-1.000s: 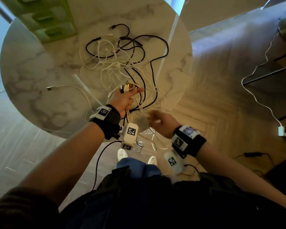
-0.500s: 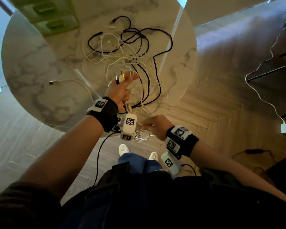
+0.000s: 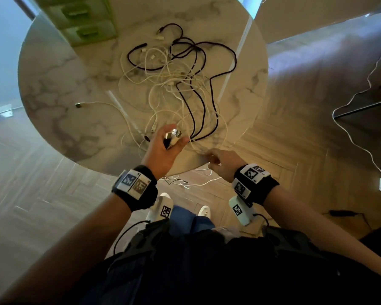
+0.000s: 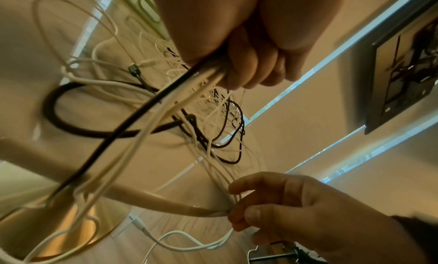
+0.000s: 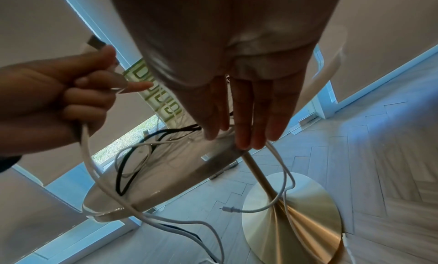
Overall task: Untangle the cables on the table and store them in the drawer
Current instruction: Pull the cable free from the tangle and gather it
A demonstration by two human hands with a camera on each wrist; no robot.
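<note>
Left hand [image 3: 163, 150] grips bundled black-and-white cable plugs [image 3: 173, 136] over the round marble table [image 3: 64, 84]. Right hand [image 3: 222, 161] pinches thin white cables [image 3: 196, 148] at its near edge.

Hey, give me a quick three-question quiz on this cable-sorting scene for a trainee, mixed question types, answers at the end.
1. True or false: the left hand grips a bundle of plug ends.
2. Where does the green drawer unit stand? A on the floor; B on the far side of the table; C on the person's lap.
3. Fill in: the right hand pinches white cables at the table's near ____.
Key: 1 true; 2 B; 3 edge.
</note>
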